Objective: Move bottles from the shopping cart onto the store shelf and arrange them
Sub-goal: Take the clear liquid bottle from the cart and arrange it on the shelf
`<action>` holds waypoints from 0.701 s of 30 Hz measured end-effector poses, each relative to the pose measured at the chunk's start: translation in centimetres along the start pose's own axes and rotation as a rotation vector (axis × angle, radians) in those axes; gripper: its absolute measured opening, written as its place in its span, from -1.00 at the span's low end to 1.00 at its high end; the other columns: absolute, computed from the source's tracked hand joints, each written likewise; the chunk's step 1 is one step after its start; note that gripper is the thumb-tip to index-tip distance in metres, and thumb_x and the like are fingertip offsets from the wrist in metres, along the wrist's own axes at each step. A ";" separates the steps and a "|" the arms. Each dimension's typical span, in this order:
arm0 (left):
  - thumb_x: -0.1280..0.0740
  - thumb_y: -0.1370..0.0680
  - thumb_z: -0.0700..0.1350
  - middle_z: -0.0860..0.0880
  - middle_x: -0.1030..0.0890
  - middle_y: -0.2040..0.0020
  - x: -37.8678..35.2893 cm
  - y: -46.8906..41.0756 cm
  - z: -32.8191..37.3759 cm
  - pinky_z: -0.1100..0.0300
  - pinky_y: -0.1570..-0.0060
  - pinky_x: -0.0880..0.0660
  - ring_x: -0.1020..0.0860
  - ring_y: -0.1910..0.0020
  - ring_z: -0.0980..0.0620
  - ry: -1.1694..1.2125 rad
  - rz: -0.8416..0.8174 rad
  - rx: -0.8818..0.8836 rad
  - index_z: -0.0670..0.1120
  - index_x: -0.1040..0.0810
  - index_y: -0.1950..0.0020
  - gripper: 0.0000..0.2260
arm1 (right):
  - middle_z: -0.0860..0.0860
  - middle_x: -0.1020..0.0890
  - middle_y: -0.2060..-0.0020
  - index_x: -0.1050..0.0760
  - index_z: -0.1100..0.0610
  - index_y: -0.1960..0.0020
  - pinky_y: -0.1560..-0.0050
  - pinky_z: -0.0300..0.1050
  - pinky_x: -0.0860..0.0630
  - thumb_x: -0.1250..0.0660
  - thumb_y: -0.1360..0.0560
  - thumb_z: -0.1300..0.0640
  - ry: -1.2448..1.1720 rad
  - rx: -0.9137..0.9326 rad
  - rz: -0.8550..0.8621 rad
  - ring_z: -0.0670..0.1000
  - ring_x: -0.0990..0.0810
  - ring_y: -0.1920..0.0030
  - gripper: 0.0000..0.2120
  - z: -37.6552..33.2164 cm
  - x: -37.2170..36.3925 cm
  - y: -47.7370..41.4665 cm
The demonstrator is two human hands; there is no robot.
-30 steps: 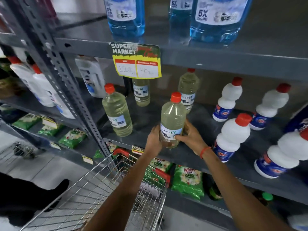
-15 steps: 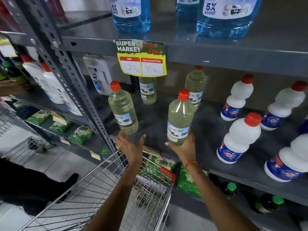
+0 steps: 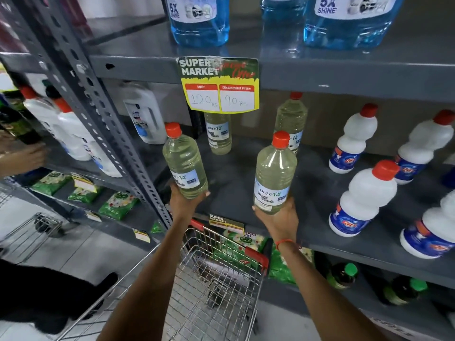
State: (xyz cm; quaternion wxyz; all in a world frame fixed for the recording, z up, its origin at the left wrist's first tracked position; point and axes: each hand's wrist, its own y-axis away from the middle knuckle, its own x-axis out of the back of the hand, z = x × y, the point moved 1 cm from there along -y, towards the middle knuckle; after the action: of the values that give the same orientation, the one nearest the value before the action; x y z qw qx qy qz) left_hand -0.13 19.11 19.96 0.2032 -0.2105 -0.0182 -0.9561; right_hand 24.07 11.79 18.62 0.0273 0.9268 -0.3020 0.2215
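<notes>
Two clear bottles of pale yellow liquid with red caps stand at the front of the grey middle shelf (image 3: 231, 193). My left hand (image 3: 183, 201) grips the base of the left bottle (image 3: 184, 166). My right hand (image 3: 277, 221) cups the base of the right bottle (image 3: 273, 175). Two more such bottles stand further back, one (image 3: 219, 134) under the price tag and one (image 3: 291, 119) to its right. The wire shopping cart (image 3: 214, 286) sits below my arms; its basket looks empty where visible.
White red-capped bottles (image 3: 362, 200) fill the shelf's right side. Blue liquid jugs (image 3: 199, 18) stand on the shelf above, with a price tag (image 3: 219, 84) hanging from its edge. Green packets (image 3: 118, 204) lie on lower shelves. Another person's hand (image 3: 24, 157) reaches in at left.
My left hand left the right bottle, moved left and took hold of the left bottle's base. My right hand stayed at the right bottle. The view shifted closer and leftward.
</notes>
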 end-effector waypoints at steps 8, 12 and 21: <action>-0.63 -0.18 -0.04 -0.17 -0.51 -0.32 0.0 0.1 0.1 -0.05 -0.24 -0.40 -0.47 -0.28 -0.20 -0.007 -0.015 0.015 -0.11 -0.22 -0.40 -0.09 | 0.07 -0.63 0.04 -0.38 0.11 -0.08 0.13 -0.21 -0.46 -0.60 -0.06 0.02 -0.046 -0.006 0.028 0.09 -0.63 0.03 -0.32 -0.4 0.3 0.7; -0.63 -0.17 -0.03 -0.17 -0.52 -0.30 0.0 -0.1 -0.1 -0.07 -0.25 -0.42 -0.49 -0.27 -0.19 -0.012 -0.022 0.019 -0.11 -0.22 -0.40 -0.08 | 0.12 -0.63 0.03 -0.36 0.15 -0.11 0.09 -0.12 -0.55 -0.60 -0.08 0.09 -0.058 0.015 0.074 0.14 -0.63 0.00 -0.31 -0.5 0.5 0.7; -0.62 -0.19 -0.03 -0.18 -0.53 -0.28 -0.1 0.0 0.1 -0.06 -0.23 -0.44 -0.50 -0.25 -0.20 -0.025 -0.025 0.023 -0.15 -0.24 -0.37 -0.13 | 0.10 -0.64 0.01 -0.37 0.18 -0.11 0.06 -0.15 -0.51 -0.62 -0.09 0.08 -0.049 0.035 0.048 0.14 -0.63 -0.05 -0.31 -0.2 0.7 0.6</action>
State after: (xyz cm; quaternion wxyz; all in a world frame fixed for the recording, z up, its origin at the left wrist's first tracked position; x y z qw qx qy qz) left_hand -0.02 19.17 19.98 0.1934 -0.2197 -0.0344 -0.9556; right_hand 24.16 11.00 19.06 -0.0016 0.9249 -0.3206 0.2044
